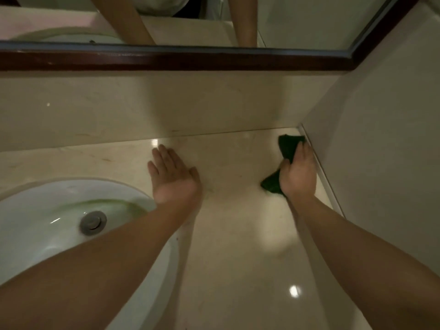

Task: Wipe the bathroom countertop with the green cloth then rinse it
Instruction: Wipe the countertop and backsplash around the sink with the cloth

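The beige glossy countertop (pixel 233 167) fills the middle of the view. My right hand (pixel 298 172) presses a bunched dark green cloth (pixel 288 145) onto it near the back right corner, close to the side wall. Part of the cloth sticks out beyond my fingers and part trails by my wrist. My left hand (pixel 170 173) rests flat on the countertop, fingers together and extended, just right of the sink and holding nothing.
A white oval sink (pixel 47 210) with a metal drain plug (pixel 92 222) sits at the lower left, a greenish stain around its basin. A backsplash (pixel 166 106) and dark-framed mirror (pixel 166 20) stand behind. The side wall (pixel 381 151) bounds the right.
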Tool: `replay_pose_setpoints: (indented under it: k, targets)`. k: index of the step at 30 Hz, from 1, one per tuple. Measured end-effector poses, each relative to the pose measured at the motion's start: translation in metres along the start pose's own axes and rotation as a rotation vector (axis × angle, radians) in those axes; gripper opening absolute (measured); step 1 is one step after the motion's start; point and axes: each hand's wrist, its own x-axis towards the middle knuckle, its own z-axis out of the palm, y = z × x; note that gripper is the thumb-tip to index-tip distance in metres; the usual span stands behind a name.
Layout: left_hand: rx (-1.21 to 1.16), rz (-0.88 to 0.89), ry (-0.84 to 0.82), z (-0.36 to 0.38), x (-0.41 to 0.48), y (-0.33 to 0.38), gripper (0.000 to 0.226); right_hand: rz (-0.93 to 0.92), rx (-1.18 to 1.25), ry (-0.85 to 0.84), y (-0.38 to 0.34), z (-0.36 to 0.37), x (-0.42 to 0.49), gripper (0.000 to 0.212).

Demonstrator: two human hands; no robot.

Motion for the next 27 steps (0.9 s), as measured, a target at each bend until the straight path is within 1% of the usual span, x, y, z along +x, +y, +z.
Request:
replay_pose_setpoints:
  k: [2, 4, 6, 7, 9, 11, 14, 17, 20, 22, 24, 25, 27]
  targets:
    - [-0.012, 0.009, 0.012, -0.001, 0.003, 0.0, 0.072, -0.127, -0.11, -0.032, -0.011, 0.007, 0.025, 0.057]
    - [-0.036, 0.01, 0.011, 0.001, 0.004, -0.001, 0.073, -0.23, -0.221, -0.067, -0.023, 0.012, 0.037, 0.062]
    - [-0.031, 0.016, 0.03, 0.002, 0.003, -0.001, 0.073, -0.278, -0.262, -0.083, -0.029, 0.016, 0.038, 0.06]
    - [-0.032, 0.013, 0.033, 0.001, 0.003, -0.002, 0.073, -0.286, -0.248, -0.107, -0.031, 0.017, 0.036, 0.059]
    - [-0.042, 0.014, 0.039, 0.002, 0.003, 0.0, 0.074, -0.336, -0.143, -0.162, -0.038, 0.018, 0.029, 0.059]
    - [-0.058, 0.014, 0.048, 0.003, 0.003, 0.001, 0.072, -0.496, -0.069, -0.238, -0.051, 0.019, 0.015, 0.059]
    - [-0.05, 0.006, -0.004, -0.002, 0.0, 0.001, 0.071, -0.75, -0.026, -0.344, -0.064, 0.015, -0.029, 0.063]
    - [-0.038, 0.02, -0.025, -0.005, 0.001, 0.001, 0.07, -0.921, -0.013, -0.443, -0.052, 0.006, -0.099, 0.069]
    - [-0.05, 0.003, -0.043, -0.008, 0.001, 0.0, 0.068, -1.027, -0.052, -0.554, -0.026, -0.012, -0.184, 0.072]
    - [-0.076, 0.025, -0.05, -0.013, -0.002, -0.002, 0.067, -1.023, -0.07, -0.553, -0.002, -0.029, -0.208, 0.07]
    - [-0.149, 0.093, -0.033, -0.02, -0.018, -0.005, 0.066, -0.961, -0.027, -0.476, 0.025, -0.043, -0.204, 0.061]
    - [-0.158, 0.151, -0.004, -0.021, -0.034, -0.006, 0.066, -0.885, -0.036, -0.419, 0.04, -0.048, -0.192, 0.055]
    - [-0.122, 0.301, 0.017, -0.014, -0.078, -0.004, 0.066, -0.641, -0.135, -0.301, 0.068, -0.055, -0.163, 0.054]
